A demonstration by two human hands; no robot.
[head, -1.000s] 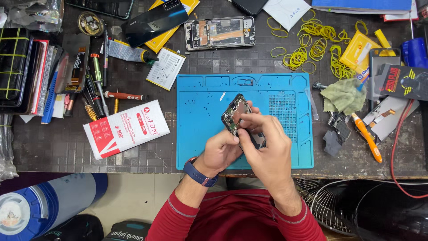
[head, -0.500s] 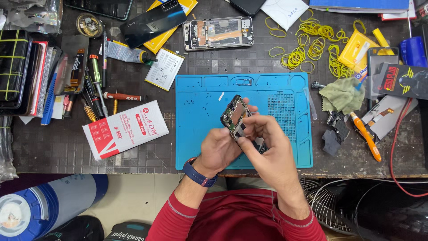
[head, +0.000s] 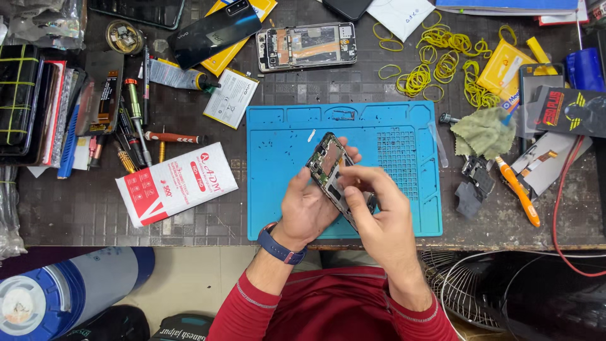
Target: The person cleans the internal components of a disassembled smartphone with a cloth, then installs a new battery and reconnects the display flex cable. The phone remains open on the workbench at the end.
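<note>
A: Hands first, head view. Left hand (head: 309,208) cradles an opened phone frame (head: 333,173), its fingers clamped around the edges from below. Right hand (head: 375,202) sits on top, fingers pinched together on the frame's lower part; what they pinch is hidden.

B: Where's the frame?

A: Held tilted in the air over the blue work mat (head: 284,145), near its front edge, not resting on it.

B: How to do it well?

A: My judgement: keep the left grip steady on the edges, work the right fingertips lightly, stay over the mat so small parts land there.

B: Surroundings?

A: Second opened phone (head: 306,45) behind the mat, battery (head: 230,98) and white-red packet (head: 177,183) to its left, screwdrivers (head: 136,120) further left, yellow rubber bands (head: 442,60), green cloth (head: 483,131), orange tool (head: 517,192) to its right. Table (head: 82,202) is crowded, but nothing blocks the hands.
</note>
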